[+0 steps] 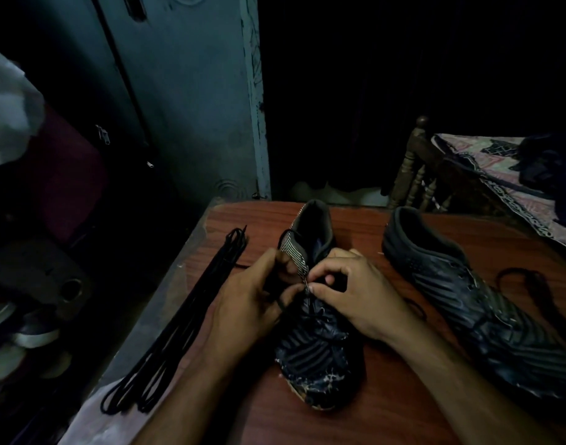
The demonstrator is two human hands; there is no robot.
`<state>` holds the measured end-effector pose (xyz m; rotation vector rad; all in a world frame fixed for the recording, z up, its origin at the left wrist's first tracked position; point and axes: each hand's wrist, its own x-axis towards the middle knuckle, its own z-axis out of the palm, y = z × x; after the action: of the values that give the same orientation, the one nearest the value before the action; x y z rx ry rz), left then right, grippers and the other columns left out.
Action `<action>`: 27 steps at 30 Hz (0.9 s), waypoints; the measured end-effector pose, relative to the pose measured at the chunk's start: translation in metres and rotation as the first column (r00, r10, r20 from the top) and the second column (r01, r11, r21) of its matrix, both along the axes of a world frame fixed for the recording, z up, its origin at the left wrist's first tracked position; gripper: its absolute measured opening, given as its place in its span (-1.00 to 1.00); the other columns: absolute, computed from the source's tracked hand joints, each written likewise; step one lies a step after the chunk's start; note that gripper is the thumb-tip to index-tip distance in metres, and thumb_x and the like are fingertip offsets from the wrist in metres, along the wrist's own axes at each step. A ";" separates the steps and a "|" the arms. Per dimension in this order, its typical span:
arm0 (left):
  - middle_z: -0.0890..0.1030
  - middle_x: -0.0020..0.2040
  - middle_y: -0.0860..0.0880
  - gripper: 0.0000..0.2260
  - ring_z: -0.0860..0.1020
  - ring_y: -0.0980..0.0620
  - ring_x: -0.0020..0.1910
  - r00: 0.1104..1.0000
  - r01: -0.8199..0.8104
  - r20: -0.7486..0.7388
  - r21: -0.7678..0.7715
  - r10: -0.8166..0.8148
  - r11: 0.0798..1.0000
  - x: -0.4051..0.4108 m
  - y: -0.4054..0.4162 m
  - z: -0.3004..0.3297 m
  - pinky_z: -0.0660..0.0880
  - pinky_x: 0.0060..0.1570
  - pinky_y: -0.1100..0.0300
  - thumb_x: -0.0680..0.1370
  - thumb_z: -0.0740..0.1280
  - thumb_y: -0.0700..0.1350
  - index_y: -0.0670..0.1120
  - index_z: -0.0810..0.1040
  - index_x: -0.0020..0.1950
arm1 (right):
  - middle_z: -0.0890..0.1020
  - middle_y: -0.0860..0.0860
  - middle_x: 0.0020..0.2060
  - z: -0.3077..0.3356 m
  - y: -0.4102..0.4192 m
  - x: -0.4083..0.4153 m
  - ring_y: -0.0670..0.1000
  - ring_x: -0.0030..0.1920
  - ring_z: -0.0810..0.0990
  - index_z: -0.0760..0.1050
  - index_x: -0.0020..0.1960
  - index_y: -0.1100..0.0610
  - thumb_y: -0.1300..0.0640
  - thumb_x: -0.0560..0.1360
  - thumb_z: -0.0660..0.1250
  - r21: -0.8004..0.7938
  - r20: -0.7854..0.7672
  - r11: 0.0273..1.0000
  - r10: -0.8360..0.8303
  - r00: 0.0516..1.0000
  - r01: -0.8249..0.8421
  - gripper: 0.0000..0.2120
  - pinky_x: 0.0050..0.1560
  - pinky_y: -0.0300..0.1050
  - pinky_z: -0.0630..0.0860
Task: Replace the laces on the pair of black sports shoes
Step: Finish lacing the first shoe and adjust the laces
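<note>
**Working the lace at the throat of the near shoe**

Lying toe-toward-the-person, the near shoe (313, 316) sets its long axis almost straight away from the body, heel at the far end. Both hands meet over its eyelet rows: the left hand (252, 303) pinches a lace end (280, 305) at the left row, while the right hand (355, 290), fingers curled, pinches at the base of the striped tongue (294, 252). Neither is nearer; the work sits midway between them. The second shoe (474, 303) lies to the right on the tabletop (387, 396), angled, with a loose lace (525, 277) beside it. A bundle of spare laces (179, 319) runs along the left edge, closer to the left hand.
</note>
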<state>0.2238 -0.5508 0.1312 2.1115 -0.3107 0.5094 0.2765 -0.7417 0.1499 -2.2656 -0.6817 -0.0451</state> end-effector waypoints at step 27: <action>0.37 0.48 0.21 -0.23 0.56 0.01 0.17 0.999 0.029 -0.039 0.109 -0.025 0.994 0.008 0.003 -0.006 0.50 0.06 0.24 0.44 0.34 -0.45 0.18 0.39 0.52 | 0.71 0.15 -0.16 0.008 -0.018 0.016 0.07 -0.22 0.67 0.31 -0.28 0.18 0.22 0.38 0.31 0.694 -0.237 0.710 0.070 0.969 0.118 -0.83 -0.22 -0.10 0.52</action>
<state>0.2320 -0.5479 0.1249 2.2172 -0.3516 0.4448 0.2923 -0.7597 0.1583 -1.4926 -0.3966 -0.0280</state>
